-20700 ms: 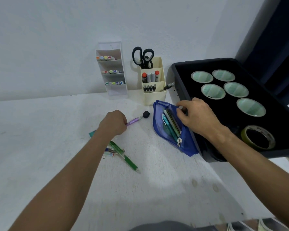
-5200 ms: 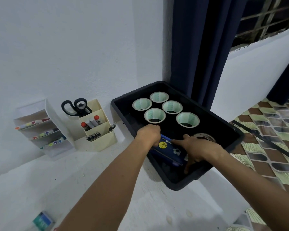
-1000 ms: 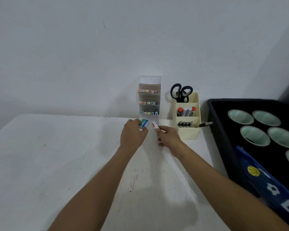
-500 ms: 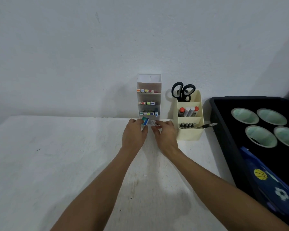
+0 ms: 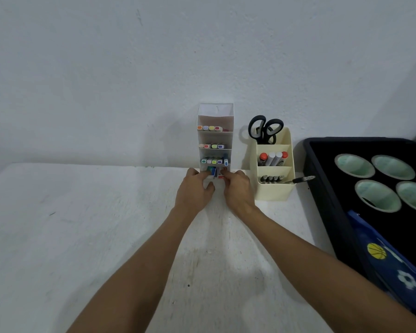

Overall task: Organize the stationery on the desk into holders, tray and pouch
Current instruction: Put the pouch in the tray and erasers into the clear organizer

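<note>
A white tiered holder [image 5: 215, 121] with rows of coloured markers stands against the wall. Both hands reach its bottom shelf. My left hand [image 5: 194, 192] pinches a small green-and-blue eraser [image 5: 211, 169] at the shelf's mouth. My right hand [image 5: 238, 192] pinches a small white eraser with a red band [image 5: 221, 176] beside it. The two erasers sit close together in the bottom opening. A cream holder [image 5: 275, 186] to the right carries black scissors [image 5: 264, 128], several markers and pens. The blue pouch [image 5: 392, 260] lies in the black tray [image 5: 322, 188].
Several green-lined tape rolls [image 5: 354, 164] sit in the black tray at the right. A black pen [image 5: 298, 180] sticks out sideways from the cream holder towards the tray. The white desk [image 5: 82, 224] spreads left and towards me. A white wall stands behind the holders.
Both hands have moved forward to the white holder's bottom shelf, carrying the two erasers into its opening. The view has tilted slightly.
</note>
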The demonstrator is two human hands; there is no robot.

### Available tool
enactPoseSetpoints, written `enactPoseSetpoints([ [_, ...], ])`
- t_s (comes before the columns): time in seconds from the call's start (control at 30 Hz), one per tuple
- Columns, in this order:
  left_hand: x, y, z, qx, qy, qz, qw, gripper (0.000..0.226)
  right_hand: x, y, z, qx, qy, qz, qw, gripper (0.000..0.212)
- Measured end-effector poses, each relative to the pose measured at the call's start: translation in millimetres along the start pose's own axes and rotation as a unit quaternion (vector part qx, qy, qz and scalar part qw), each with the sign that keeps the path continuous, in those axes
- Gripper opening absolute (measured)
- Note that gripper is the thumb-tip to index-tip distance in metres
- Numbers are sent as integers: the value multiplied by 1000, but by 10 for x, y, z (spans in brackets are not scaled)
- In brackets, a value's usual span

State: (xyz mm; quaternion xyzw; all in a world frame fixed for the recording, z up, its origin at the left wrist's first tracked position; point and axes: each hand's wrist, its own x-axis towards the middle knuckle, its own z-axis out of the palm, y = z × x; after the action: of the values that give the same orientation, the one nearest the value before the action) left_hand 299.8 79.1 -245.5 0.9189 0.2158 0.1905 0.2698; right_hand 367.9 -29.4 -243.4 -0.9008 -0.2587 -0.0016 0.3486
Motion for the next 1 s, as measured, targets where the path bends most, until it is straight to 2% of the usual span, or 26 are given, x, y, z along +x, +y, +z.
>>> enactPoseSetpoints([
  [0.17,115,-32,-30,67,5,19,998,29,43,-12,-1,3,-8,2,1000,35],
  [0.5,196,6,-16,174,-7,67,983,30,96,25,-3,12,-22,6,1000,35],
  [0.8,219,-53,0,114,-21,61,991,30,107,7,-12,14,-12,9,1000,33],
  [1.0,157,-84,-8,100,-33,41,994,38,92,-23,-33,9,-31,12,999,37],
])
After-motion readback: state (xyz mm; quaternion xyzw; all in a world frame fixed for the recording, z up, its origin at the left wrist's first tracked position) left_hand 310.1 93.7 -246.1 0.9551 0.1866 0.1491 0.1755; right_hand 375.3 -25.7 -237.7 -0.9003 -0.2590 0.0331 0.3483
